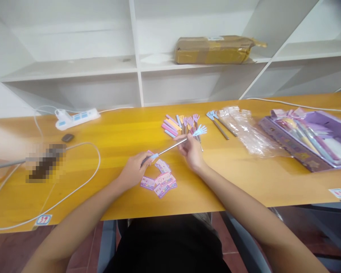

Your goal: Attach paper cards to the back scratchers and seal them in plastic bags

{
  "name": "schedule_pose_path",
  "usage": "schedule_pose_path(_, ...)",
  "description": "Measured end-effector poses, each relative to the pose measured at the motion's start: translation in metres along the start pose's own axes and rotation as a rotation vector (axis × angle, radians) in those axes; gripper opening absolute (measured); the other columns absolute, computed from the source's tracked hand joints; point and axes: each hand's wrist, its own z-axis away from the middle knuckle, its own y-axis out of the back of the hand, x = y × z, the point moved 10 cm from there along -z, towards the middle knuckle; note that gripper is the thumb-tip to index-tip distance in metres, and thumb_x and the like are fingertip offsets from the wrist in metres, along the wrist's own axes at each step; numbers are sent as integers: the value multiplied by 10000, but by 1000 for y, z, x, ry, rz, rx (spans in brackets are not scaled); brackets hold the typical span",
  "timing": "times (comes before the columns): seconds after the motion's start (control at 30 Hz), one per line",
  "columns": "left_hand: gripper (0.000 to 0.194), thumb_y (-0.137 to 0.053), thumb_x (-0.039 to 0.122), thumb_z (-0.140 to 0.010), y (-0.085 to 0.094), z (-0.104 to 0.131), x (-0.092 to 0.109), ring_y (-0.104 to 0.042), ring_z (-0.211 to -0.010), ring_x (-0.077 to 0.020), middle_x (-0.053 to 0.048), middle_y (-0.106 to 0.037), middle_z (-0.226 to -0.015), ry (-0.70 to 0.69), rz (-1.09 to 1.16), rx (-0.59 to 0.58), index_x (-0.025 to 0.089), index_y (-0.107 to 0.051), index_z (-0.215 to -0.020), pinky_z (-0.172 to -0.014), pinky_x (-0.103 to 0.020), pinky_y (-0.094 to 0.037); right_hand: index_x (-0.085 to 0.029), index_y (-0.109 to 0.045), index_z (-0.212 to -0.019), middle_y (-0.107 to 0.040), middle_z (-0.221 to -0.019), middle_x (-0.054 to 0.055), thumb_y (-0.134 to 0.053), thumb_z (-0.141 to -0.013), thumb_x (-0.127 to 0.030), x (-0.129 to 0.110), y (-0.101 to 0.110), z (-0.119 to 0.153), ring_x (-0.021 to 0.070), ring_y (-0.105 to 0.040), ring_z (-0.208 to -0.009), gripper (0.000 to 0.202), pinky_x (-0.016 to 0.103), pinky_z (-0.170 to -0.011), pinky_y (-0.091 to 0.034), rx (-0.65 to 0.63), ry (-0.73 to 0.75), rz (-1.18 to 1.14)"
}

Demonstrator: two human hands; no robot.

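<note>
Left hand (135,169) holds back scratcher (172,147) by handle (154,156), right hand (192,153) near blue head (199,131); cards (162,179) on table (125,125).

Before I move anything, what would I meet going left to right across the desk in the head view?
White power strip → left hand → printed cards → right hand → clear plastic bags → purple box.

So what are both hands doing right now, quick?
Left hand: closed, holding the handle end of the back scratcher.
Right hand: closed, pinching the same back scratcher near its blue claw.
</note>
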Motion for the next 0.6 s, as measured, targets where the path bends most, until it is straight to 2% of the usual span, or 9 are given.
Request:
schedule_pose_path(0.2,253,-516,360,-1071,1,1,-2,-713,-922,-239,-49,-765,-997,12,18,18,246,-704,-1194,-954,-378,-530,-156,-762,-911,-485,-594,16,-499,-991,-735,-5,0,5,96,-369,-488,641,240,-470,-232,-4,55,81)
schedule_pose_path(0.4,209,-539,322,-1054,0,2,-1,-707,-842,-213,-16,-765,-911,36,86,28,245,-715,-1136,-884,-342,-528,-150,-772,-912,-491,-605,15,-525,-970,-725,-4,-5,2,88,-346,-478,628,247,-470,-212,-85,8,38)
schedule_pose_path(0.5,210,-533,317,-1058,-1,2,0,-704,-818,-207,-7,-761,-882,32,78,25,247,-715,-1133,-875,-337,-520,-161,-790,-1035,-537,-681,19,-552,-945,-705,-11,-5,-6,85,-368,-493,600,252,-475,-257,-125,6,-2)
schedule_pose_path(0.6,214,-540,335,-1057,-1,2,3,-709,-842,-209,-11,-770,-917,8,62,17,253,-715,-1151,-876,-330,-517,-195,-776,-1177,-539,-727,18,-508,-963,-707,-29,7,-17,105,-437,-553,617,253,-507,-348,-72,82,-93)
